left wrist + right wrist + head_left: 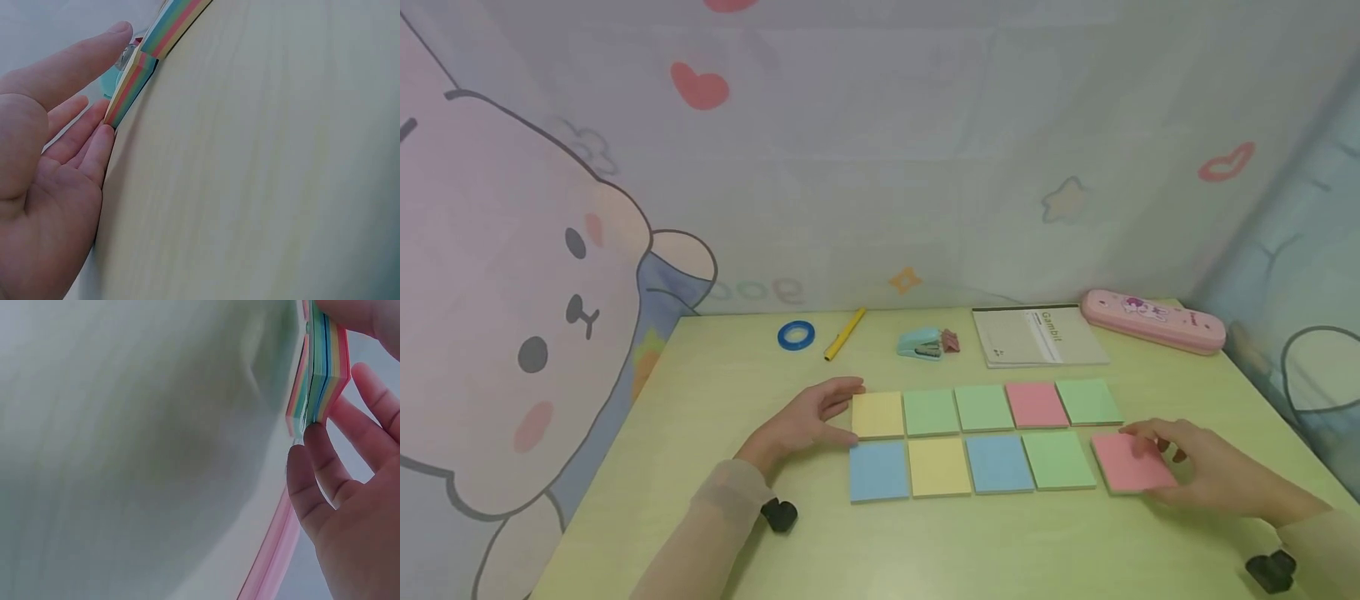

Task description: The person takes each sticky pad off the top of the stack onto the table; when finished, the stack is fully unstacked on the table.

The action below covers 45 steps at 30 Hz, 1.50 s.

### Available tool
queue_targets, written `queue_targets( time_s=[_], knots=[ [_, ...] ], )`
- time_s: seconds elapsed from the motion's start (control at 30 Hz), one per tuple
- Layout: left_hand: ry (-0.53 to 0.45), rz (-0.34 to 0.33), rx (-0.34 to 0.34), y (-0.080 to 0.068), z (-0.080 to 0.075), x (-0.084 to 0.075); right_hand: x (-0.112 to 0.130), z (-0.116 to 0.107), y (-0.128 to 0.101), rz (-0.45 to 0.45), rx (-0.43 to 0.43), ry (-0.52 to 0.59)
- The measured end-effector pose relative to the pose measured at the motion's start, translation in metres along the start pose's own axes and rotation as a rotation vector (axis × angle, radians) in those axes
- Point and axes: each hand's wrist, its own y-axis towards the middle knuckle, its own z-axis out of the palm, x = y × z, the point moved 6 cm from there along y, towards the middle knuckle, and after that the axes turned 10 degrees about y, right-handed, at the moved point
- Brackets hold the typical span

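Note:
Pads of sticky notes lie in two rows in the head view. The back row runs from a yellow pad [877,416] past green pads and a pink pad [1036,405] to a green pad [1089,402]. In front are a blue pad [879,472], a yellow pad, another blue pad and a green pad [1058,460]. My left hand [808,421] rests at the rows' left end, fingertips at the back yellow pad's edge. My right hand [1206,467] pinches a pink sticky note pad [1127,463] between thumb and fingers at the front row's right end. Its layered coloured edge [331,369] shows in the right wrist view.
Along the table's back lie a blue tape roll [796,335], a yellow pen [845,334], a mint stapler [920,343], a notebook [1037,336] and a pink pencil case [1153,322]. A printed curtain [865,150] hangs close behind the table.

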Motion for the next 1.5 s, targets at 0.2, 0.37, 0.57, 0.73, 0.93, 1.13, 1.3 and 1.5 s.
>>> queue_targets(
  time_s=[0.2,0.37,0.57,0.73,0.93,1.13,1.3,1.5],
  knots=[
    [-0.004,0.011,-0.001,0.001,-0.002,0.001,-0.002,0.006,-0.004,-0.047,-0.015,0.045],
    [0.008,-0.001,-0.001,0.001,-0.002,0.003,-0.003,0.008,-0.001,-0.044,-0.055,0.022],
    [-0.004,0.007,0.002,0.001,-0.001,0.003,-0.005,0.011,0.004,0.014,-0.062,-0.028],
    [-0.009,0.019,0.006,0.002,-0.001,0.002,-0.003,0.012,0.005,0.036,-0.061,-0.030],
    [-0.005,0.018,0.007,0.001,-0.001,0.001,-0.002,0.012,0.007,0.054,-0.054,-0.032],
    [-0.002,0.004,0.000,0.000,0.000,0.001,-0.002,0.011,0.008,0.076,-0.043,-0.039],
    [0.001,0.008,-0.001,0.001,-0.001,0.002,-0.002,0.011,0.009,0.092,-0.035,-0.038],
    [0.002,0.012,0.000,0.000,0.000,0.002,-0.004,0.011,0.009,0.103,-0.036,-0.030]
  ],
)
